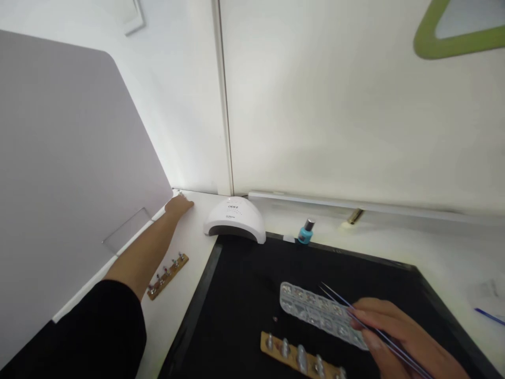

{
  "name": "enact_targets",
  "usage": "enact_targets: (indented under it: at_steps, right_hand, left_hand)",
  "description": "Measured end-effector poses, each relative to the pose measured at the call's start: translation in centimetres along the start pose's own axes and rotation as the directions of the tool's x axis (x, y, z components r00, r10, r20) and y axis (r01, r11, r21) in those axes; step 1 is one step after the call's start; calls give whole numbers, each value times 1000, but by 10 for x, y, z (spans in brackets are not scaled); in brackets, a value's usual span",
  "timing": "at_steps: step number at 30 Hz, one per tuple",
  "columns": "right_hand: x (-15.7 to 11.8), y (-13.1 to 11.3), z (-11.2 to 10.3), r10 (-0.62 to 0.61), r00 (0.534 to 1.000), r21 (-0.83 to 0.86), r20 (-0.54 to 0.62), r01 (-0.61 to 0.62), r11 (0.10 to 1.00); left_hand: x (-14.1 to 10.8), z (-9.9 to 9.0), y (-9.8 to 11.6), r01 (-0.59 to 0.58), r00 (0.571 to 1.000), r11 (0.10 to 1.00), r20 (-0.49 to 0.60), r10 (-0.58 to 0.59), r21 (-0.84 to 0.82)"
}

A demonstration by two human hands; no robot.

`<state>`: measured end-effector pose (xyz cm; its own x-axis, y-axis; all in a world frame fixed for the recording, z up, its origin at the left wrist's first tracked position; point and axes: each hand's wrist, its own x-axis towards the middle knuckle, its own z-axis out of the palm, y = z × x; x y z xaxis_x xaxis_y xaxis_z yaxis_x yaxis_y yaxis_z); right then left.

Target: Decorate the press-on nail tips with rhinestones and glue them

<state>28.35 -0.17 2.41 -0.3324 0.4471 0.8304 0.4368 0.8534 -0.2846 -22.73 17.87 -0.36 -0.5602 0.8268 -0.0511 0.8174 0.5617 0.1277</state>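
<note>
My left hand [179,204] is stretched far out to the back left corner of the white table, beside the grey panel; small shiny things lie at its fingertips, too small to make out. Between thumb and fingers, my right hand [389,329] holds thin purple tweezers [379,331], their tips parted over a clear compartment case [311,310] with small pieces in it. Nearer the front edge of the black mat [244,295] is a wooden strip [292,358] bearing several glossy nail tips. A second strip [169,278] with nail tips lies near my left forearm.
A white nail lamp [236,216] stands at the mat's back left corner. Behind the mat are a blue bottle [305,231] and a gold tube [355,216]. The grey panel [79,147] rises on the left. At far right lies a blue stick [489,316].
</note>
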Motion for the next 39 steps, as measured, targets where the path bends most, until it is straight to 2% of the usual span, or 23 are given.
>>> enact_targets:
  at_steps: [3,6,9,12,15,18,22,25,27,29,34,39]
  right_hand:
    - [0,2,1,1,1000,2,10,-1,1000]
    - [-5,4,3,12,1000,-3,18,-12,1000]
    - [-12,4,3,22,1000,38,20,-23,999]
    - [-16,-1,4,32,999,115,-18,-30,993]
    - [-15,-8,7,24,999,156,-45,-16,988]
    - [-11,-13,12,5,998,186,-70,8,983]
    - [-9,-14,17,-20,998,202,-64,33,979]
    - [-10,-13,18,-43,997,197,-64,55,979]
    - [-10,-12,19,-52,996,188,-66,64,980]
    - [-11,-12,20,-57,996,178,-75,69,982]
    - [-10,-12,20,-63,993,168,-97,78,983]
    - [-11,-12,19,-71,995,172,-67,81,982]
  left_hand:
    - [-5,-2,-8,48,999,998,1,-48,-30]
    - [-19,-10,-17,57,998,997,-10,-57,-60]
    - [-43,-23,-23,29,999,995,-32,-32,-92]
    - [-78,-42,-29,-4,997,993,-72,-4,-122]
    - [-129,-61,-41,-48,992,987,-123,29,-153]
    - [-198,-68,-54,-119,986,977,-140,95,-177]
    - [-295,-54,-53,-200,979,963,-57,193,-182]
    - [-335,-38,-36,-215,972,963,61,227,-160]
    - [-339,-29,-21,-203,968,971,124,218,-126]
    - [-331,-23,-8,-183,968,979,155,196,-91]
    - [-292,-16,16,-151,977,987,144,156,-46]
    - [-260,-9,35,-163,980,985,104,169,-63]
